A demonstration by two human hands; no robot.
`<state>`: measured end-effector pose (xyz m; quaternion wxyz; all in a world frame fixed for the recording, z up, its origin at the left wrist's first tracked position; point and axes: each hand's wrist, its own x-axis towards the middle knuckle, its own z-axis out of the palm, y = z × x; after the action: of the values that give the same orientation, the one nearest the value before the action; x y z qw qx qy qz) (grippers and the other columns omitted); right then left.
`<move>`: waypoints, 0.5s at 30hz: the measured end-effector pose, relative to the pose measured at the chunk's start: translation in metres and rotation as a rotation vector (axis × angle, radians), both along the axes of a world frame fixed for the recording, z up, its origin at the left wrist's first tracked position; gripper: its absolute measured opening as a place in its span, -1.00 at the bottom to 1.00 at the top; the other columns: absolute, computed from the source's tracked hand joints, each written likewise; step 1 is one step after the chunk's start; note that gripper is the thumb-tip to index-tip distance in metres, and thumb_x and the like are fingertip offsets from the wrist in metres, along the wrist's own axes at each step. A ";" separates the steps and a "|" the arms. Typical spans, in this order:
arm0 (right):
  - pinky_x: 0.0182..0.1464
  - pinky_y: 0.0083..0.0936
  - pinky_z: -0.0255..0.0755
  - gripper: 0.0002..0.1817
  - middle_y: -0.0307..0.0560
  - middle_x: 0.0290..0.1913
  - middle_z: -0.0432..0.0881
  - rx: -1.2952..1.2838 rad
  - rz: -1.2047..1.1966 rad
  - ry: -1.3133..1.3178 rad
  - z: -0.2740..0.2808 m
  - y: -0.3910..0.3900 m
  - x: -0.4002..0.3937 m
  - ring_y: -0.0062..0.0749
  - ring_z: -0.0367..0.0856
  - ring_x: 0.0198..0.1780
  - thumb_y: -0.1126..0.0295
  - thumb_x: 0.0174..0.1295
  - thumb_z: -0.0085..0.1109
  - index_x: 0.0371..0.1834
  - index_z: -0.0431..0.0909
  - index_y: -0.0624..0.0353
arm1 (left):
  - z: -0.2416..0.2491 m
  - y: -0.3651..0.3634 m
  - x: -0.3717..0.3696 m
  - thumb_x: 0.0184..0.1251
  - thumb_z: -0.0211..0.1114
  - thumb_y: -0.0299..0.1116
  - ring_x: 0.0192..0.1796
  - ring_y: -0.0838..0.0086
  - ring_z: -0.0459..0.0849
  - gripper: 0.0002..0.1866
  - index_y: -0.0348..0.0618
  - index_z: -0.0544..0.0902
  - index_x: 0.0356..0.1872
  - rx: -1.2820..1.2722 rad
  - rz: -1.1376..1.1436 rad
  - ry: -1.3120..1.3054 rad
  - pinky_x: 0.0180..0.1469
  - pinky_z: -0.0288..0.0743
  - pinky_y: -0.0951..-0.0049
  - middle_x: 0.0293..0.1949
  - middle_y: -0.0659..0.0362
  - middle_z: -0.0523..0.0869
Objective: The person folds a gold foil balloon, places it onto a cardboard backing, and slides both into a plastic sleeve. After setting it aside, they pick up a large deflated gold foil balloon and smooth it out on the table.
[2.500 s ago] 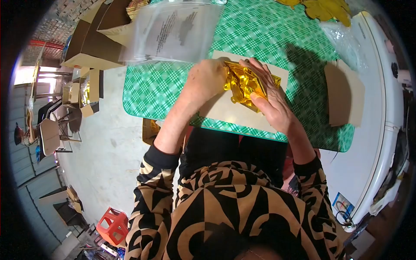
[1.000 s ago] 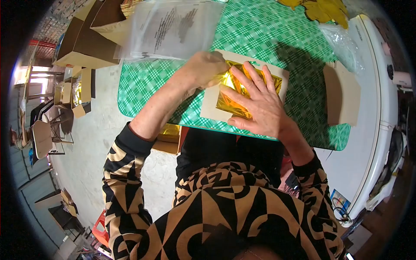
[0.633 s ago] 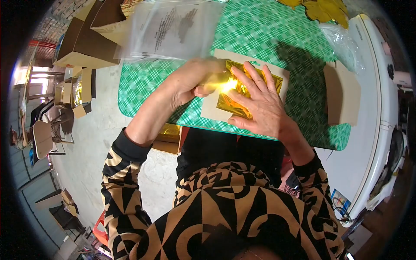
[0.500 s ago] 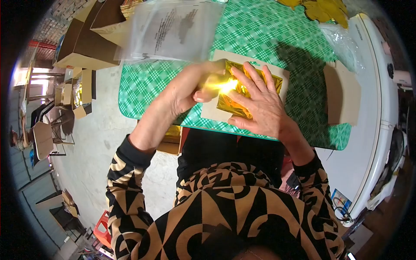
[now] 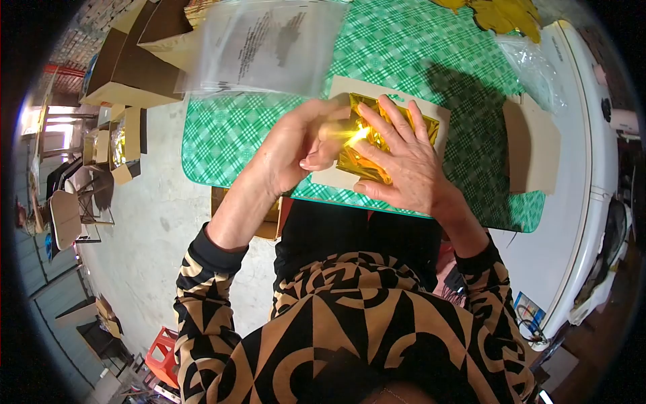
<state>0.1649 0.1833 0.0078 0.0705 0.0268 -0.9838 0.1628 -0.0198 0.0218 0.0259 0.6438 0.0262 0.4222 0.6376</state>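
- The right hand (image 5: 407, 161) lies flat, fingers spread, pressing down on a folded gold foil sheet (image 5: 373, 145).
- The left hand (image 5: 296, 151) is curled at the foil's left edge, its fingertips pinching the foil there; glare off the foil hides the exact grip.
- The foil rests on a beige cardboard sheet (image 5: 336, 176), which lies near the front edge of the green checked tablecloth (image 5: 229, 135), about midway along it.
- A stack of clear plastic bags (image 5: 266, 47) with printed text sits at the far left corner of the tabletop, overhanging the left edge.
- A second piece of cardboard (image 5: 531, 145) lies at the right edge of the cloth, well apart from the hands.
- Crumpled clear plastic (image 5: 535, 64) lies near the far right corner, with more gold material (image 5: 501, 13) beyond it, cut off by the frame.
- Open cardboard boxes (image 5: 128, 64) stand on the floor left of the table.
- The right hand covers most of the foil, so its full outline is hard to make out.
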 end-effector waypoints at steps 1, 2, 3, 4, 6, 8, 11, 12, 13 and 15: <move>0.71 0.37 -0.36 -0.27 0.10 0.70 0.23 0.001 0.000 -0.004 0.000 0.000 0.001 0.18 -0.02 0.75 -0.20 0.20 0.44 0.37 0.70 -0.04 | -0.002 -0.001 0.000 0.73 -0.03 -0.21 -0.73 0.62 0.23 -0.61 -0.36 0.64 0.08 0.025 -0.016 -0.015 -0.68 0.09 0.62 -0.69 0.28 0.45; 0.71 0.37 -0.36 -0.27 0.10 0.69 0.23 0.001 0.004 -0.006 0.000 0.000 0.001 0.18 -0.02 0.75 -0.20 0.20 0.44 0.37 0.69 -0.04 | -0.002 -0.001 0.001 0.72 -0.03 -0.22 -0.73 0.62 0.22 -0.61 -0.36 0.63 0.09 0.029 -0.017 -0.004 -0.68 0.09 0.62 -0.68 0.28 0.46; 0.71 0.37 -0.36 -0.27 0.10 0.69 0.24 0.001 0.004 -0.003 -0.001 0.000 0.001 0.18 -0.02 0.75 -0.20 0.21 0.43 0.37 0.69 -0.04 | -0.002 -0.002 0.001 0.72 -0.04 -0.23 -0.73 0.62 0.22 -0.61 -0.37 0.62 0.09 0.033 -0.018 0.008 -0.68 0.09 0.61 -0.68 0.28 0.46; 0.71 0.37 -0.36 -0.27 0.11 0.69 0.25 0.000 0.004 0.000 -0.001 0.000 0.001 0.18 -0.03 0.75 -0.20 0.21 0.43 0.37 0.69 -0.04 | -0.001 -0.002 0.001 0.71 -0.05 -0.24 -0.73 0.62 0.22 -0.62 -0.37 0.61 0.09 0.037 -0.018 0.021 -0.68 0.09 0.61 -0.67 0.28 0.47; 0.71 0.38 -0.36 -0.27 0.12 0.68 0.25 0.000 0.007 -0.001 -0.002 0.000 0.001 0.18 -0.03 0.75 -0.20 0.21 0.43 0.37 0.69 -0.03 | 0.002 -0.003 0.001 0.69 -0.04 -0.27 -0.73 0.64 0.21 -0.66 -0.35 0.59 0.03 0.012 -0.050 0.066 -0.69 0.08 0.61 -0.65 0.27 0.48; 0.71 0.38 -0.36 -0.27 0.14 0.68 0.25 0.003 0.010 -0.009 -0.002 0.001 0.001 0.19 -0.04 0.75 -0.20 0.22 0.43 0.37 0.69 -0.03 | 0.009 -0.002 0.002 0.66 0.00 -0.27 -0.72 0.66 0.22 -0.71 -0.28 0.57 -0.15 -0.012 -0.089 0.099 -0.69 0.04 0.61 -0.63 0.26 0.50; 0.71 0.39 -0.36 -0.27 0.17 0.67 0.25 0.012 0.012 0.002 -0.004 0.002 0.002 0.21 -0.04 0.75 -0.20 0.22 0.43 0.38 0.69 -0.02 | 0.019 -0.001 0.004 0.58 0.07 -0.29 -0.72 0.68 0.26 -0.70 -0.18 0.56 -0.40 -0.037 -0.147 0.129 -0.68 0.01 0.60 -0.58 0.22 0.57; 0.71 0.40 -0.36 -0.27 0.17 0.67 0.25 0.012 0.012 0.003 -0.004 0.002 0.002 0.21 -0.04 0.75 -0.20 0.22 0.44 0.38 0.69 -0.02 | 0.018 -0.002 0.002 0.57 0.07 -0.32 -0.72 0.69 0.26 -0.74 -0.19 0.56 -0.37 -0.034 -0.161 0.138 -0.68 0.02 0.60 -0.56 0.22 0.58; 0.71 0.40 -0.35 -0.26 0.17 0.67 0.25 0.013 0.011 0.005 -0.004 0.002 0.002 0.22 -0.04 0.75 -0.19 0.21 0.44 0.38 0.69 -0.02 | 0.017 -0.002 0.001 0.55 0.07 -0.34 -0.71 0.70 0.27 -0.77 -0.20 0.56 -0.33 -0.032 -0.175 0.147 -0.69 0.03 0.60 -0.54 0.22 0.59; 0.71 0.40 -0.35 -0.25 0.17 0.67 0.25 0.009 0.011 0.013 -0.004 0.001 0.001 0.22 -0.03 0.75 -0.18 0.20 0.45 0.40 0.67 -0.03 | 0.018 -0.003 0.000 0.53 0.09 -0.36 -0.71 0.70 0.26 -0.80 -0.21 0.58 -0.32 -0.027 -0.189 0.164 -0.68 0.00 0.60 -0.55 0.24 0.56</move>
<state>0.1662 0.1844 0.0040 0.0757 0.0337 -0.9839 0.1584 -0.0199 0.0183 0.0443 0.6646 0.1092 0.4776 0.5642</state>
